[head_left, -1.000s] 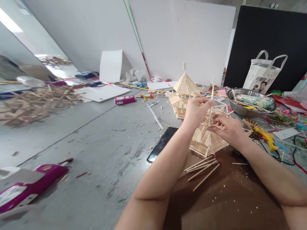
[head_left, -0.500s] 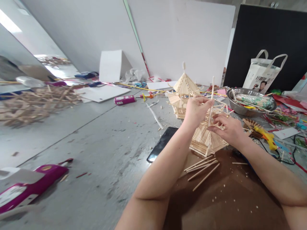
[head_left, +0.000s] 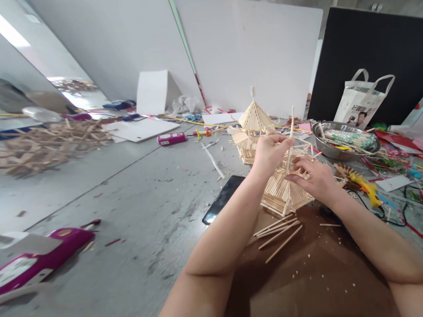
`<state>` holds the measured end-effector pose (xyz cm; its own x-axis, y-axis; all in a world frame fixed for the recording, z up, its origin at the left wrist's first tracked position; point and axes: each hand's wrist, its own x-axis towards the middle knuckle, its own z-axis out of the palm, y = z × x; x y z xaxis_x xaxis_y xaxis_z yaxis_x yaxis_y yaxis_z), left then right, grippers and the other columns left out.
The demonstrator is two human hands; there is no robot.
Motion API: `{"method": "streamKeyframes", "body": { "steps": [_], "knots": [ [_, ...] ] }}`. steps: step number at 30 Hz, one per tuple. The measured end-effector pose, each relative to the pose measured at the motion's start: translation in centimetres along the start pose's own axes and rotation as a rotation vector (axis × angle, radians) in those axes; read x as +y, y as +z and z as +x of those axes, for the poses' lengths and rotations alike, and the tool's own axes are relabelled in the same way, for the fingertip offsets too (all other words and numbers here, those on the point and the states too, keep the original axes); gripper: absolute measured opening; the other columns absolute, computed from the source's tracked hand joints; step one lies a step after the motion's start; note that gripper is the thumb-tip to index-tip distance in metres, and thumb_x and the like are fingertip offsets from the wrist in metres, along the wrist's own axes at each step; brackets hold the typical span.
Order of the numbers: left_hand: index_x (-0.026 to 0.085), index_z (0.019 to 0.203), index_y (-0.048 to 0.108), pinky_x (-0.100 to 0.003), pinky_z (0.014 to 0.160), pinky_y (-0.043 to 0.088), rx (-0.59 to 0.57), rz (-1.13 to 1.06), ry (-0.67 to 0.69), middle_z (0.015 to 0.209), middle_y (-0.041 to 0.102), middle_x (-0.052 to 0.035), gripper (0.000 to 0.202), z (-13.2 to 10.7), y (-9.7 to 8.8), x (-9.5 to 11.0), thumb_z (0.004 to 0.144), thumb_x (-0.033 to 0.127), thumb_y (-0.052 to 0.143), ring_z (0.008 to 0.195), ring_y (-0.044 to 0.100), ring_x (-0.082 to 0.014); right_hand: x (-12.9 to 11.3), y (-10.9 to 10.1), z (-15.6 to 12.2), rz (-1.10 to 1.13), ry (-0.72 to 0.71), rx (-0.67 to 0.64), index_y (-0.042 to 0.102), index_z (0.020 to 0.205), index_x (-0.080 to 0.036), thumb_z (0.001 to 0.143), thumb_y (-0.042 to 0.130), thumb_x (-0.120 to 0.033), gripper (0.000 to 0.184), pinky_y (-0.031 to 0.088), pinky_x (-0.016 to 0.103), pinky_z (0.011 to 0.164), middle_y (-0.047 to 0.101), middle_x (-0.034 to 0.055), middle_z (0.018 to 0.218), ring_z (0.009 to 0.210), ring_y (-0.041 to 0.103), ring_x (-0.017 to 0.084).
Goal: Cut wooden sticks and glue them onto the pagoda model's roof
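My left hand pinches a thin wooden stick that stands nearly upright, its top rising above the fingers. Lower down, my right hand has thumb and fingers closed about the same stick near its bottom end. Both hands are over a model building made of wooden sticks, with a sloping ribbed roof; they hide much of its upper part. Just behind stands a second stick model with a pointed roof and a looped tip. Several loose sticks lie on the brown board in front.
A black phone lies left of the model. To the right are a yellow glue gun with a cord and a metal bowl of packaged sticks. Purple-and-white devices and a pile of wood pieces lie on the left.
Almost nothing differs. Both hands keep their places on the upright stick; the view has shifted very slightly.
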<state>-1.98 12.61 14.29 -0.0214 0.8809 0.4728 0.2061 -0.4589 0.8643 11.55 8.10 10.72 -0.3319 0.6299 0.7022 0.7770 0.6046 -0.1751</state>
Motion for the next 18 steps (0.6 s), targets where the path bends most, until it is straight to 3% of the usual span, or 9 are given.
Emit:
{"method": "streamKeyframes", "body": {
  "steps": [18],
  "knots": [
    [0.017,0.06,0.063,-0.028,0.072,0.042,-0.013,0.018,-0.024,0.065,0.061,-0.0009,0.018,-0.02,-0.1,-0.02,0.067,0.032,0.058,0.07,0.054,-0.0114,0.03,0.02,-0.06,-0.001,0.004,-0.009,0.059,0.076,-0.019,0.073,0.053,-0.052,0.034,0.043,0.025,0.059,0.066,0.004,0.093,0.062,0.06,0.011]
  ]
}}
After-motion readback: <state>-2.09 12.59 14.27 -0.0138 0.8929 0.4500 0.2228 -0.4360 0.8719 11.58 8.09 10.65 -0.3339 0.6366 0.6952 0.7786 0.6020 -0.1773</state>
